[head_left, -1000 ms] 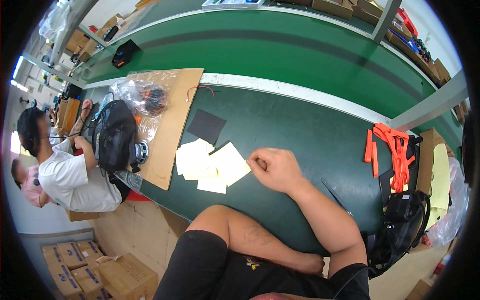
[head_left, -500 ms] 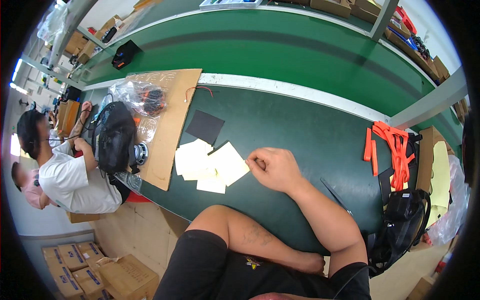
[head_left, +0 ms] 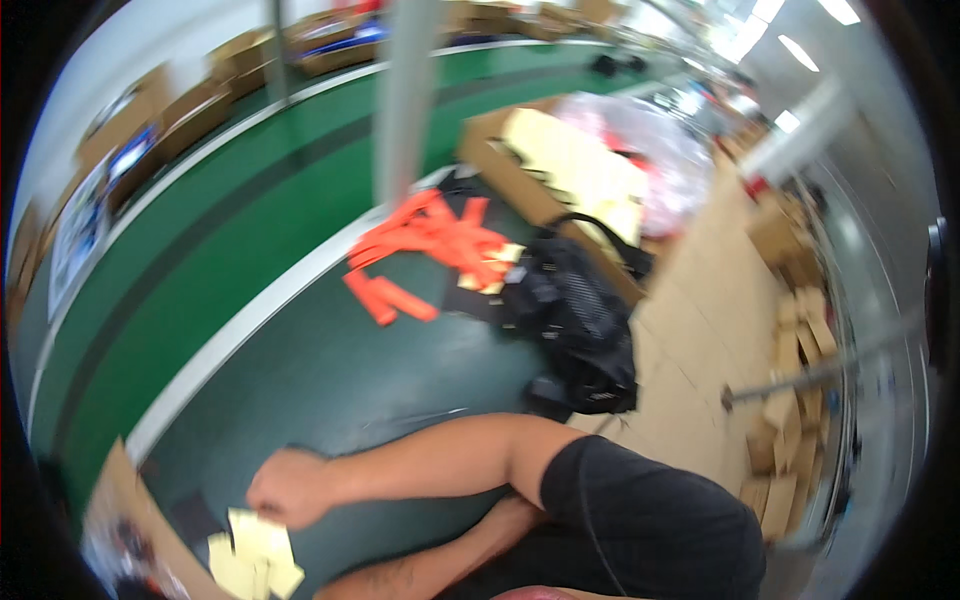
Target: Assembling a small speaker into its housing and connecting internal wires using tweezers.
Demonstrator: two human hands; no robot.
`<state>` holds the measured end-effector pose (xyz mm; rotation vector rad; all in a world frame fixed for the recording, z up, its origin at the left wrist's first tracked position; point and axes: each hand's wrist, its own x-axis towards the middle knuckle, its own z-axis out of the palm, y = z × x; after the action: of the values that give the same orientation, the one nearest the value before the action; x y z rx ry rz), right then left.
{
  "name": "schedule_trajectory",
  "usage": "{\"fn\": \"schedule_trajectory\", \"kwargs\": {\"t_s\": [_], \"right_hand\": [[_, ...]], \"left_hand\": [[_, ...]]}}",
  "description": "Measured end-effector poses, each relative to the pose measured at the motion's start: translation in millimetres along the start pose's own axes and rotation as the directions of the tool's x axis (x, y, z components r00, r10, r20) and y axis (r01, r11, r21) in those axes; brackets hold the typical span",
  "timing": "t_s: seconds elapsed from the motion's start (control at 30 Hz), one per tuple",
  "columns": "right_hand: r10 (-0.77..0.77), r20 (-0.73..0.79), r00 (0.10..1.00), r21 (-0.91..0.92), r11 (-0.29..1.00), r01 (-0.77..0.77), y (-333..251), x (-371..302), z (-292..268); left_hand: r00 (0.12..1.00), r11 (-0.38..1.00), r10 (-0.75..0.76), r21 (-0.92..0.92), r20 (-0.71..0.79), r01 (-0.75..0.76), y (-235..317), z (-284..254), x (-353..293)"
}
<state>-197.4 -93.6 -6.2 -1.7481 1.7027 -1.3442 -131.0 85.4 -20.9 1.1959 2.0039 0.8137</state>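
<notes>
My right hand (head_left: 292, 487) rests low over the green bench, its fingers curled closed beside the top of several pale yellow paper sheets (head_left: 262, 545). Motion blur hides whether anything is pinched in the fingertips. A dark square sheet (head_left: 198, 515) lies left of the yellow ones. My left hand (head_left: 520, 511) is tucked under my right elbow, its fingers hidden. Beyond my right forearm lies a thin, dark, pointed tool (head_left: 425, 415), too smeared to name.
Orange straps (head_left: 430, 240) lie by a metal post (head_left: 402, 110). Right of them stand a black bag (head_left: 570, 320) and a cardboard box (head_left: 490, 135) with yellow sheets. A cardboard sheet (head_left: 130, 500) is at the lower left. Cardboard boxes (head_left: 775, 450) stand beyond the floor.
My view has swung to the right, so the straps, bag and box now lie mid-picture. My right hand remains beside the yellow sheets. The co-workers are out of view.
</notes>
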Motion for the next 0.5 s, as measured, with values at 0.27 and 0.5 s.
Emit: {"fn": "schedule_trajectory", "kwargs": {"t_s": [0.27,0.5], "right_hand": [[0.046,-0.096,0.994,-0.025,0.998,-0.049,8,-22,-15],[0.049,-0.083,0.995,-0.007,0.999,-0.05,6,-15,-11]], "left_hand": [[0.985,0.983,-0.136,-0.142,-0.106,0.12,5,8,5],[0.991,0.994,-0.11,-0.006,-0.079,0.109,8,5,-2]]}}
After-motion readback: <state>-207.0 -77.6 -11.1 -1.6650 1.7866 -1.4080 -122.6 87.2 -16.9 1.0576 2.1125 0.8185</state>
